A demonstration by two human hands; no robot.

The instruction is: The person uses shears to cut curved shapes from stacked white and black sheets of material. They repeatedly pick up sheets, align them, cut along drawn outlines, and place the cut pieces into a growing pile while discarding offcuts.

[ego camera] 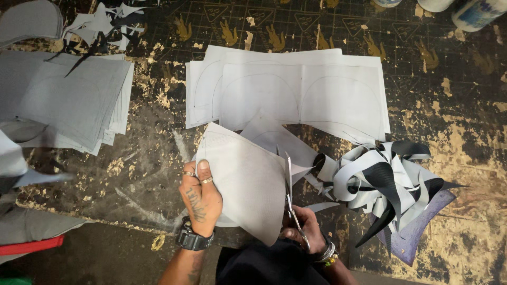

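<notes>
Grey sheet (243,179), black-and-grey offcuts (385,184)

Left hand (200,198) wears two rings, a black wristwatch and script tattoos on hand and forearm; right hand (303,227) wears beaded bracelets at the wrist; dark clothing below

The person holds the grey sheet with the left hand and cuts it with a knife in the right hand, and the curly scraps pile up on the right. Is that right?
Not quite. The head view shows metal scissors, not a knife, in the right hand. The rest holds: the left hand grips the curved grey sheet, and curly grey-and-black offcuts pile up on the right.
</notes>
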